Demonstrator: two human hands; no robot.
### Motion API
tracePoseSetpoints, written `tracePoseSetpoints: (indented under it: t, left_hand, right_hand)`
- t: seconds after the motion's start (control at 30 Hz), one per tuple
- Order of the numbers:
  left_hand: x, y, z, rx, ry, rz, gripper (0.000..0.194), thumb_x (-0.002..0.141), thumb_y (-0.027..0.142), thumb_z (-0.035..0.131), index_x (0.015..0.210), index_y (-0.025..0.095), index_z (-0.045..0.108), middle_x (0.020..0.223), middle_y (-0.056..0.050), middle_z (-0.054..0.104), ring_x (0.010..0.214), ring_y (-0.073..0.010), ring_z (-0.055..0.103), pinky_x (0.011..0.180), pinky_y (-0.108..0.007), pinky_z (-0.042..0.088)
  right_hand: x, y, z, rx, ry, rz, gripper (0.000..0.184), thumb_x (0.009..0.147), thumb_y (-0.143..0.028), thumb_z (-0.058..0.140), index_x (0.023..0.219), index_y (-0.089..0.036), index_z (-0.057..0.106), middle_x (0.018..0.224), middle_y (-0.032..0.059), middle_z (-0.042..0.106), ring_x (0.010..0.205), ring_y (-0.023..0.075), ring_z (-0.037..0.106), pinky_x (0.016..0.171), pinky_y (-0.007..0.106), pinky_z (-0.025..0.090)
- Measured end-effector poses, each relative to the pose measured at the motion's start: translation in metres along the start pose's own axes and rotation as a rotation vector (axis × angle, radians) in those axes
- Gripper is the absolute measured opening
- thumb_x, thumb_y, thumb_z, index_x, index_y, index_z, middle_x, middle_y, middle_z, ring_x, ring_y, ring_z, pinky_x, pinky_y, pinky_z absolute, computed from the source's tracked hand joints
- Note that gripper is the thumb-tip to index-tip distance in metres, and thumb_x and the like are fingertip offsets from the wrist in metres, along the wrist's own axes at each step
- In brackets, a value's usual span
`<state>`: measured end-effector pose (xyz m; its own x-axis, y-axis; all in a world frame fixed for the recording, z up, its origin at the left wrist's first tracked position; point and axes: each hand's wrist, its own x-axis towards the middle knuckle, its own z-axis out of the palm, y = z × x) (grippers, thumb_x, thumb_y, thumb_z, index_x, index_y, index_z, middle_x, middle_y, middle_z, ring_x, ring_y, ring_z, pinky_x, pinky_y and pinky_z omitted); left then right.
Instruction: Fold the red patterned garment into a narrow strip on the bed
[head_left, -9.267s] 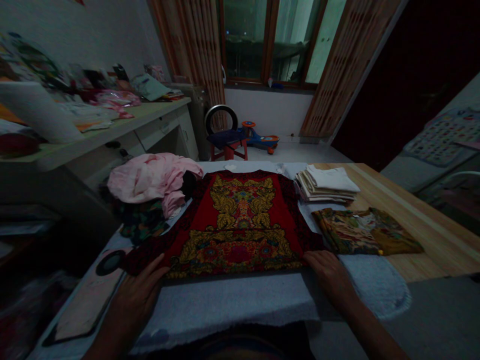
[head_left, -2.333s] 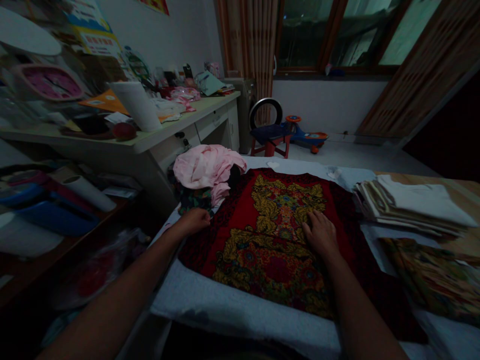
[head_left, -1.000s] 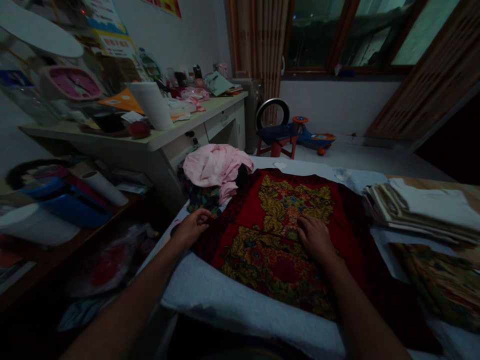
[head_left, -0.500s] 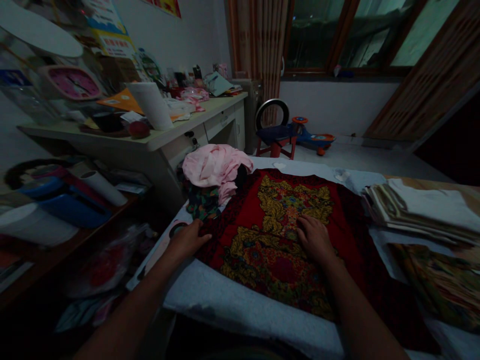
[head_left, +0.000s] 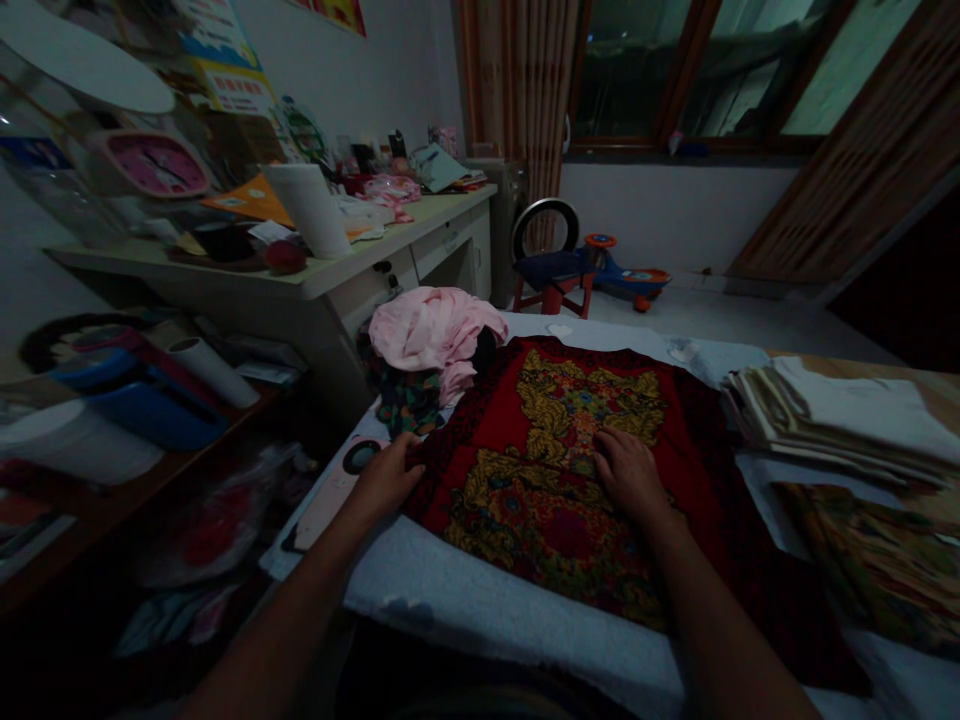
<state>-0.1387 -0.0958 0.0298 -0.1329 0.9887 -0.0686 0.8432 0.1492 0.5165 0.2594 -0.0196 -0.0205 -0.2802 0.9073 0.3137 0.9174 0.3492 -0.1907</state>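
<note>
A red top [head_left: 495,420] with a gold leaf pattern and dark patterned sleeves lies spread over the pale blue cloth on the table. At its left edge, my left hand [head_left: 386,475] has thumb and fingers closed on the dark fabric. My right hand [head_left: 634,475] rests palm down on the printed middle, its fingers stretched and slightly bent. Just left of my left hand lies a pink phone [head_left: 330,500] with a round dark camera ring. One sleeve of the top trails toward the lower right.
A heap of pink clothing [head_left: 427,330] sits beyond my left hand. To the right are folded pale cloths [head_left: 847,410] and a green-brown patterned fabric [head_left: 877,560]. A cluttered desk [head_left: 315,280] stands left; a stool [head_left: 555,275] and a blue ride-on toy [head_left: 626,270] are behind.
My left hand has shifted slightly right and the phone beside it shows more. My right hand stays almost in place on the top.
</note>
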Motion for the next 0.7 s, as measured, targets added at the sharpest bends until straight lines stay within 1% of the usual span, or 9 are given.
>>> tracePoseSetpoints:
  t: [0.07, 0.17, 0.33, 0.4, 0.47, 0.53, 0.57, 0.63, 0.7]
  left_hand:
    - [-0.001, -0.002, 0.003, -0.094, 0.031, 0.029, 0.021, 0.082, 0.028, 0.054, 0.102, 0.023, 0.048, 0.093, -0.002, 0.066, 0.089, -0.0211, 0.063, 0.075, -0.029, 0.043]
    - [-0.004, -0.002, 0.004, -0.090, 0.071, 0.011, 0.016, 0.085, 0.030, 0.051, 0.099, 0.023, 0.048, 0.092, -0.003, 0.066, 0.088, -0.0216, 0.063, 0.077, -0.031, 0.044]
    - [-0.015, 0.008, 0.002, 0.245, 0.091, -0.070, 0.025, 0.089, 0.031, 0.053, 0.112, 0.022, 0.049, 0.101, -0.007, 0.067, 0.091, -0.0242, 0.064, 0.071, -0.031, 0.044]
    - [-0.019, 0.015, 0.001, 0.429, 0.148, -0.071, 0.032, 0.089, 0.033, 0.054, 0.119, 0.021, 0.049, 0.106, -0.011, 0.065, 0.096, -0.0270, 0.062, 0.073, -0.032, 0.044]
    - [-0.023, 0.023, 0.000, 0.583, 0.259, -0.035, 0.035, 0.089, 0.032, 0.054, 0.121, 0.018, 0.050, 0.107, -0.014, 0.063, 0.102, -0.0304, 0.059, 0.078, -0.036, 0.044]
    - [-0.024, 0.029, 0.001, 0.655, 0.340, 0.029, 0.028, 0.091, 0.030, 0.050, 0.114, 0.016, 0.055, 0.104, -0.015, 0.061, 0.102, -0.0315, 0.056, 0.083, -0.039, 0.043]
    - [-0.025, 0.031, 0.004, 0.650, 0.341, 0.075, 0.023, 0.092, 0.028, 0.047, 0.108, 0.016, 0.058, 0.101, -0.014, 0.061, 0.100, -0.0307, 0.056, 0.083, -0.040, 0.043]
    - [-0.025, 0.033, 0.013, 0.579, 0.269, 0.191, 0.021, 0.094, 0.024, 0.042, 0.097, 0.018, 0.061, 0.097, -0.013, 0.062, 0.096, -0.0278, 0.058, 0.084, -0.039, 0.044]
    - [-0.027, 0.031, 0.027, 0.482, 0.182, 0.310, 0.023, 0.095, 0.023, 0.041, 0.100, 0.018, 0.063, 0.105, -0.013, 0.065, 0.101, -0.0268, 0.059, 0.088, -0.039, 0.045]
  right_hand:
    - [0.000, 0.001, 0.001, -0.003, -0.005, 0.001, 0.036, 0.094, -0.032, 0.045, 0.123, -0.018, 0.061, 0.132, 0.0109, 0.059, 0.121, 0.0258, 0.052, 0.103, 0.042, 0.038]
    - [0.000, 0.002, 0.001, -0.005, 0.001, 0.001, 0.036, 0.093, -0.031, 0.045, 0.123, -0.018, 0.061, 0.131, 0.0113, 0.060, 0.121, 0.0258, 0.052, 0.104, 0.042, 0.037]
    - [0.000, 0.003, 0.003, 0.011, 0.012, -0.002, 0.036, 0.092, -0.032, 0.046, 0.123, -0.019, 0.062, 0.131, 0.0107, 0.060, 0.121, 0.0259, 0.052, 0.103, 0.043, 0.038]
    - [-0.001, 0.003, 0.003, 0.012, 0.011, 0.001, 0.037, 0.093, -0.033, 0.046, 0.123, -0.019, 0.061, 0.131, 0.0105, 0.060, 0.121, 0.0260, 0.051, 0.103, 0.043, 0.038]
    - [-0.001, 0.003, 0.002, 0.015, 0.006, 0.005, 0.037, 0.093, -0.033, 0.044, 0.123, -0.019, 0.061, 0.132, 0.0104, 0.059, 0.121, 0.0258, 0.051, 0.104, 0.042, 0.037]
    - [-0.001, 0.002, 0.001, 0.022, 0.000, 0.006, 0.037, 0.094, -0.033, 0.044, 0.123, -0.019, 0.061, 0.132, 0.0102, 0.059, 0.122, 0.0256, 0.051, 0.105, 0.042, 0.036]
    - [-0.001, 0.002, 0.001, 0.026, 0.000, 0.006, 0.037, 0.094, -0.033, 0.044, 0.123, -0.019, 0.061, 0.132, 0.0104, 0.059, 0.122, 0.0255, 0.051, 0.105, 0.042, 0.036]
    - [-0.001, 0.002, 0.001, 0.033, 0.001, 0.007, 0.037, 0.093, -0.033, 0.044, 0.123, -0.018, 0.061, 0.132, 0.0107, 0.059, 0.122, 0.0255, 0.051, 0.104, 0.042, 0.037]
    - [-0.001, 0.002, 0.001, 0.038, 0.004, 0.009, 0.036, 0.093, -0.032, 0.045, 0.123, -0.019, 0.061, 0.132, 0.0109, 0.059, 0.122, 0.0256, 0.051, 0.104, 0.042, 0.037]
